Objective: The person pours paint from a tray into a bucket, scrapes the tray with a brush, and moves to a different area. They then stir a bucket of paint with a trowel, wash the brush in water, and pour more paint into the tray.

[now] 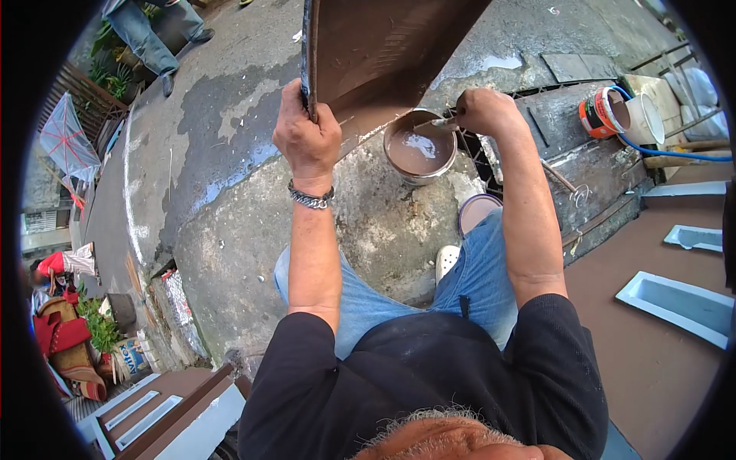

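The left hand [308,136] is curled tight around the near edge of a big brown panel [376,57], with the thumb on one side and the fingers on the other. The panel stands tilted up, past the far edge of the concrete slab [253,230]. The right hand [489,112] is closed in a fist around the handle of a paintbrush [442,123], which points left over a metal pail [422,178]. I cannot tell if its tip touches the wet brown paint [420,152] inside. The pail sits near the far right corner of the slab, just beside a dark grate [481,159]. A round lid [479,215] lies nearer, by the slab's right edge, next to a white shoe [446,262]. Farther right, an orange and white bucket [596,115] is beside a white bucket [645,121], with a blue hose [675,154] close by.
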`<action>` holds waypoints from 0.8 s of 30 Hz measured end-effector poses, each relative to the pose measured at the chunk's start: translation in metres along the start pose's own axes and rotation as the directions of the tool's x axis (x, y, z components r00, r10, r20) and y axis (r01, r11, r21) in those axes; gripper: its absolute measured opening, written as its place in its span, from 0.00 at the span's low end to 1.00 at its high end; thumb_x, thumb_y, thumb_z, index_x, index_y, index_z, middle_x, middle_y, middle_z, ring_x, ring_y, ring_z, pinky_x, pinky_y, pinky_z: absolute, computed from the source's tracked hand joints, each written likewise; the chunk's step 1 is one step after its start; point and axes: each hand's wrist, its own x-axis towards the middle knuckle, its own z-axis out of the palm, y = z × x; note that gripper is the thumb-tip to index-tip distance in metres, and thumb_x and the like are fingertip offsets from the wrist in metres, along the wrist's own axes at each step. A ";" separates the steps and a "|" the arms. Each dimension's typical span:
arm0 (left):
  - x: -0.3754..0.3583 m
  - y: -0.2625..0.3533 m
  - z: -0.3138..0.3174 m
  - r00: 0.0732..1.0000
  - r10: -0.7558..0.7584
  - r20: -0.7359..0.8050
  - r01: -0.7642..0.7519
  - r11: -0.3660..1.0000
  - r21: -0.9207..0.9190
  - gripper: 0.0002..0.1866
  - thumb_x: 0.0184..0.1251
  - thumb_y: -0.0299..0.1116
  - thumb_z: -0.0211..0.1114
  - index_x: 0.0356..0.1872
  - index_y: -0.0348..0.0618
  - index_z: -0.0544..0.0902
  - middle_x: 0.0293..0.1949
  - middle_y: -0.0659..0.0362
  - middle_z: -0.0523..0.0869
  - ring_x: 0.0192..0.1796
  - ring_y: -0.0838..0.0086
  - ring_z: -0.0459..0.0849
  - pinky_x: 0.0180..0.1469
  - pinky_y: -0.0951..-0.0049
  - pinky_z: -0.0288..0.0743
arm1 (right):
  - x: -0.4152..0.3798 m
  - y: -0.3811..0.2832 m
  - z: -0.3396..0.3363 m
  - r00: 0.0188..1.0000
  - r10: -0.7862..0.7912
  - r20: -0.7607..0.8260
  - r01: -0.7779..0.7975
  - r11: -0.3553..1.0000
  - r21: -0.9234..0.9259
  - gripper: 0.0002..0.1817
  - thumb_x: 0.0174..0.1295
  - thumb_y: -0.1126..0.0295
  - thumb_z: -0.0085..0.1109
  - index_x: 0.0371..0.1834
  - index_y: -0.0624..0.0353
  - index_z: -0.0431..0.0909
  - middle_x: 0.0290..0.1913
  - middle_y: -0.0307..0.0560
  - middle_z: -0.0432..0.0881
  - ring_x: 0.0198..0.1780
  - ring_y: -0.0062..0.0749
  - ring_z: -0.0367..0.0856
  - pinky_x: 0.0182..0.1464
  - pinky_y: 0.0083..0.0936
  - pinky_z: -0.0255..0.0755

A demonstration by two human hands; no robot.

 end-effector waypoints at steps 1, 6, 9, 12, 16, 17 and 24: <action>0.001 0.000 -0.002 1.000 -0.008 0.007 0.008 1.000 0.000 0.15 0.58 0.22 0.56 0.47 0.46 0.78 0.34 0.51 0.86 0.34 0.51 0.86 0.36 0.56 0.79 | 0.002 0.003 0.005 1.000 -0.020 0.007 0.020 1.000 -0.013 0.11 0.55 0.61 0.64 0.37 0.51 0.89 0.39 0.50 0.89 0.44 0.46 0.87 0.45 0.40 0.81; 0.004 -0.002 -0.005 1.000 0.010 -0.025 -0.011 0.999 -0.045 0.12 0.62 0.22 0.54 0.45 0.41 0.79 0.26 0.50 0.82 0.27 0.53 0.83 0.33 0.58 0.75 | 0.014 0.006 0.046 0.990 -0.144 0.004 0.142 0.966 -0.214 0.10 0.53 0.59 0.69 0.34 0.50 0.88 0.36 0.51 0.88 0.44 0.45 0.88 0.45 0.38 0.81; 0.005 -0.002 -0.006 1.000 -0.008 -0.008 0.008 0.998 -0.062 0.12 0.62 0.22 0.54 0.45 0.42 0.79 0.26 0.50 0.82 0.27 0.53 0.83 0.33 0.58 0.75 | 0.013 0.016 0.067 0.961 -0.276 -0.011 0.257 0.909 -0.328 0.06 0.56 0.67 0.66 0.34 0.53 0.87 0.36 0.49 0.88 0.42 0.44 0.88 0.42 0.39 0.81; 0.004 -0.002 -0.008 1.000 -0.024 0.005 0.024 0.996 -0.082 0.12 0.62 0.23 0.55 0.46 0.43 0.79 0.26 0.49 0.82 0.28 0.53 0.83 0.33 0.58 0.75 | -0.010 0.021 0.052 0.959 -0.284 0.006 0.266 0.893 -0.364 0.05 0.57 0.72 0.62 0.34 0.55 0.87 0.37 0.49 0.88 0.42 0.43 0.88 0.41 0.39 0.81; -0.001 -0.011 -0.010 0.998 -0.051 0.037 0.054 0.995 -0.089 0.12 0.62 0.23 0.55 0.46 0.43 0.80 0.26 0.49 0.82 0.29 0.52 0.84 0.34 0.57 0.75 | -0.043 0.029 0.011 0.997 -0.077 -0.002 0.072 0.938 -0.340 0.07 0.55 0.70 0.62 0.34 0.56 0.87 0.38 0.51 0.88 0.45 0.44 0.88 0.45 0.39 0.80; -0.001 -0.014 -0.010 0.998 -0.046 0.033 0.049 0.995 -0.091 0.12 0.62 0.24 0.55 0.46 0.43 0.80 0.26 0.49 0.82 0.29 0.52 0.84 0.34 0.57 0.75 | -0.054 0.037 0.002 0.997 -0.073 -0.022 0.065 0.968 -0.240 0.09 0.58 0.66 0.61 0.38 0.56 0.86 0.37 0.53 0.87 0.44 0.49 0.86 0.47 0.42 0.78; -0.003 -0.024 -0.013 0.991 -0.113 0.078 0.122 0.986 -0.114 0.12 0.63 0.24 0.55 0.46 0.42 0.79 0.25 0.49 0.82 0.28 0.54 0.83 0.33 0.58 0.75 | -0.063 0.018 -0.013 0.963 -0.119 -0.244 0.175 0.958 0.226 0.15 0.62 0.62 0.59 0.47 0.55 0.86 0.43 0.53 0.86 0.48 0.50 0.84 0.52 0.43 0.76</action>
